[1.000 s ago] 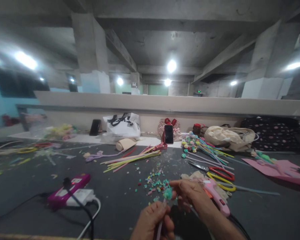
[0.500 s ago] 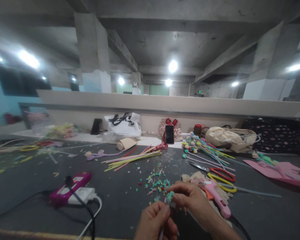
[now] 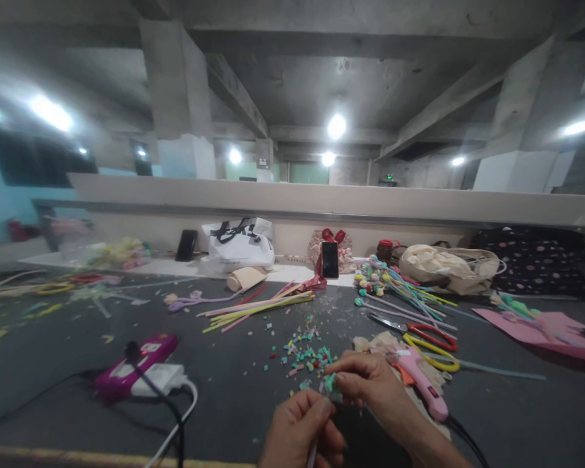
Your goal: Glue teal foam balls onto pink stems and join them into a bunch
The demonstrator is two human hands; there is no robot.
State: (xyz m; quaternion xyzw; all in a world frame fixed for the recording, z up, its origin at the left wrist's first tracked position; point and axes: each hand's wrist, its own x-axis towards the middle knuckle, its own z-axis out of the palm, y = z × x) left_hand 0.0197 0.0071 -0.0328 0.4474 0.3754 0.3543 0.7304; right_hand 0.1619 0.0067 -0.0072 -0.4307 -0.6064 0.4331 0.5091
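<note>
Near the bottom centre, my left hand (image 3: pixel 302 429) is closed on a thin pale purple stem. Just right of it, my right hand (image 3: pixel 375 390) pinches a small teal flower cluster (image 3: pixel 330 383) at the stem's top, between thumb and fingertips. Small loose teal, yellow, pink and red pieces (image 3: pixel 312 356) lie scattered on the dark tabletop beyond my hands. A pink glue gun (image 3: pixel 422 380) rests on a crumpled beige cloth (image 3: pixel 383 341) to the right of my right hand.
Red-handled scissors (image 3: pixel 431 337) and yellow-handled scissors (image 3: pixel 436 357) lie at right. Behind are flower-tipped stems (image 3: pixel 409 289), pastel strips (image 3: pixel 258 309), a propped phone (image 3: pixel 329 260) and a white bag (image 3: pixel 241 244). A magenta power strip (image 3: pixel 136 367) with cables sits at left.
My fingers have shifted slightly around the teal cluster, which sits a little lower between them. The whole view has moved slightly; the table items lie as before.
</note>
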